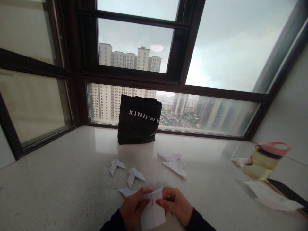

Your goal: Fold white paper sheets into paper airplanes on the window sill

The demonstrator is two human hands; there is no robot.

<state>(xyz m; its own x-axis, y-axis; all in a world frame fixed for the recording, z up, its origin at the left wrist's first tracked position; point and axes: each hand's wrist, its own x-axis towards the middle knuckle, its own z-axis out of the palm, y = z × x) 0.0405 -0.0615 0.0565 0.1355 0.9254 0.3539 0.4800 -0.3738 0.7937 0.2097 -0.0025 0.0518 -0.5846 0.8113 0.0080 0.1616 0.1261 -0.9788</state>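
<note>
A folded sheet of white paper (pixel 152 215) is held between my two hands low in the view, with a crease line running down its middle. My left hand (pixel 134 205) pinches its left side, thumb on top and fingers behind. On the right edge, near the top, my right hand (pixel 176 203) grips it between thumb and curled fingers. Just beyond lie small folded paper pieces: a bent one (pixel 117 165), a second bent one (pixel 134 176), and one (pixel 126 192) partly hidden by my left hand. Folded paper sheets (pixel 176 166) rest farther to the right.
A black bag (pixel 139 120) with white lettering stands upright by the window (pixel 202 112). At the right are a yellowish bottle with a pink lid (pixel 263 162), a crumpled white plastic wrapper (pixel 267 192) and a dark flat object (pixel 286 191). Everything sits on a pale speckled countertop (pixel 64 179).
</note>
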